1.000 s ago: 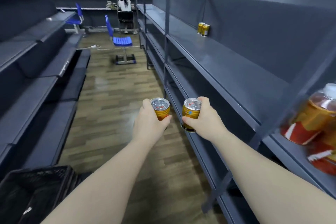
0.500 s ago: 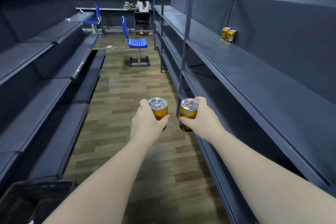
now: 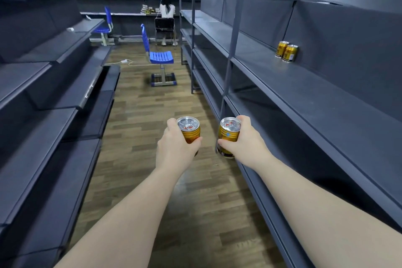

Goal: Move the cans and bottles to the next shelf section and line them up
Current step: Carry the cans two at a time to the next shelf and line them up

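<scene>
1. Holding a gold can in each hand, a person looks down an aisle of dark grey shelving; both bare forearms reach forward above the wooden floor (image 3: 152, 115).
2. The left hand (image 3: 176, 148) has its grip clamped round the left can (image 3: 189, 129); the can is upright, its silver lid showing.
3. The right hand (image 3: 245, 143) has its grip clamped round the right can (image 3: 228, 135), thumb across the lower front; this can tilts slightly and has a dark band at its base.
4. The two held cans are near each other but apart, in the air over the floor, just left of the right-hand shelving.
5. A pair of gold cans (image 3: 286, 51) stands upright on the right-hand shelf (image 3: 315, 93), touching each other, close to the back panel, well ahead of the hands.
6. A grey upright post (image 3: 230, 54) rises at the shelf's front edge, beyond the hands.
7. A blue chair (image 3: 159, 56) stands in the middle of the aisle ahead; a white cable (image 3: 125, 62) lies on the floor beside it; a second blue chair (image 3: 104, 26) is further back on the left.
8. At the far end a seated person (image 3: 167, 10) faces away, at a tabletop; the stacked items there are too small to identify.
9. The left can's lower half is hidden behind the hand; the printing on both cans is too small to read; the left shelving (image 3: 43, 93) and the near right shelves are cut off by the frame.
</scene>
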The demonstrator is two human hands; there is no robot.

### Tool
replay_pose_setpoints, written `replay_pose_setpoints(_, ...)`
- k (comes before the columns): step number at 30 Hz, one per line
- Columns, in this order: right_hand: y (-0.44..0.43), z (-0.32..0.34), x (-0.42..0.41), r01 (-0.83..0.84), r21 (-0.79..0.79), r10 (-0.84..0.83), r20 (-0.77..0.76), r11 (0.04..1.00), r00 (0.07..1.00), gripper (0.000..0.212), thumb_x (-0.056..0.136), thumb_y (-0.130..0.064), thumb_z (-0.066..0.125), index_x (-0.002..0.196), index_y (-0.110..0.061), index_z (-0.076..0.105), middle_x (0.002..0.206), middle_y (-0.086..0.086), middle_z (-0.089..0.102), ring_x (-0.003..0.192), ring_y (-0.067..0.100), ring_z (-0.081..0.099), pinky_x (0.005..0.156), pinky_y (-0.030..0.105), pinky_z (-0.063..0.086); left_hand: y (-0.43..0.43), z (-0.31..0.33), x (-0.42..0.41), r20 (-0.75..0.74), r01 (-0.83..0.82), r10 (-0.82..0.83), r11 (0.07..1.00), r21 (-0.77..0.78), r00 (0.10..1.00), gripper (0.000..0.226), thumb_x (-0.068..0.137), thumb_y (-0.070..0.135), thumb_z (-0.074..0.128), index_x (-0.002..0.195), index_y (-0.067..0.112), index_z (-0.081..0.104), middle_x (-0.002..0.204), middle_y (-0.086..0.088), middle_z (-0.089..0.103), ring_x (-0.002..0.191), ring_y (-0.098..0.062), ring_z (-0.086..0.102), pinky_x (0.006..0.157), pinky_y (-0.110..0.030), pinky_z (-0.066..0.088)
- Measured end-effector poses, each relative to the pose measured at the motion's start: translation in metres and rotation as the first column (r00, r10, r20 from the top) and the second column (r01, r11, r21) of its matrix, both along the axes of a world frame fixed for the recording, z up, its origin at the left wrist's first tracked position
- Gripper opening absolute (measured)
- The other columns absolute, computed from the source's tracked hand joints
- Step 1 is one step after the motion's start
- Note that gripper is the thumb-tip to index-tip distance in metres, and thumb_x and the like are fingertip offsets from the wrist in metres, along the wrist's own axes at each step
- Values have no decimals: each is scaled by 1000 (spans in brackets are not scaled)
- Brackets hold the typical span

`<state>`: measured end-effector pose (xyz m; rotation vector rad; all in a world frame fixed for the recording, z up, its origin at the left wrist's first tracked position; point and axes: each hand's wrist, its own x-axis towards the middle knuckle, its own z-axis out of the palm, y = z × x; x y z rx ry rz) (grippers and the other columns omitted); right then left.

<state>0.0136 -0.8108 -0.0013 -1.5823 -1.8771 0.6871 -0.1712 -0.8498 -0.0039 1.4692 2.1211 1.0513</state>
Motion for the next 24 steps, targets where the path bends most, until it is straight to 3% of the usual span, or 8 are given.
replay_pose_setpoints(5, 52, -7, -12, -4, -20, 4, -4, 1000, 1000, 73, 82, -38, 79, 136, -26, 32, 114, -7, 54, 92, 11, 57, 71, 24, 46, 48, -7, -10, 9, -3, 3, 1000, -12, 1000, 54, 81, 46, 76, 106, 26, 33, 113, 2, 56, 92, -22, 45, 78, -34, 41)
replay_pose_setpoints(12, 147, -15, -20, -50, -33, 49, -27, 998, 998, 74, 81, -37, 79, 136, -27, 31, 117, -7, 55, 98, 12, 57, 69, 21, 44, 135, -7, -15, 6, -18, 18, 1000, 3, 1000, 53, 81, 44, 77, 108, 25, 35, 113, 2, 59, 93, -23, 48, 78, -34, 43)
replay_pose_setpoints(19, 250, -3, -13, -94, -26, 92, -69, 995, 993, 71, 80, -34, 80, 133, -27, 33, 119, -6, 57, 102, 14, 59, 83, 29, 53, 234, 7, -3, -11, -21, 21, 1000, 17, 1000, 52, 81, 43, 77, 109, 23, 37, 110, 3, 58, 93, -23, 51, 78, -35, 45)
replay_pose_setpoints(24, 310, -1, -8, -92, -37, 89, -69, 995, 994, 70, 80, -33, 80, 132, -28, 33, 118, -6, 56, 104, 14, 59, 81, 26, 50, 292, 5, -1, -11, -17, 17, 1000, 10, 1000, 52, 82, 43, 76, 112, 22, 39, 111, 2, 59, 93, -22, 51, 76, -35, 44)
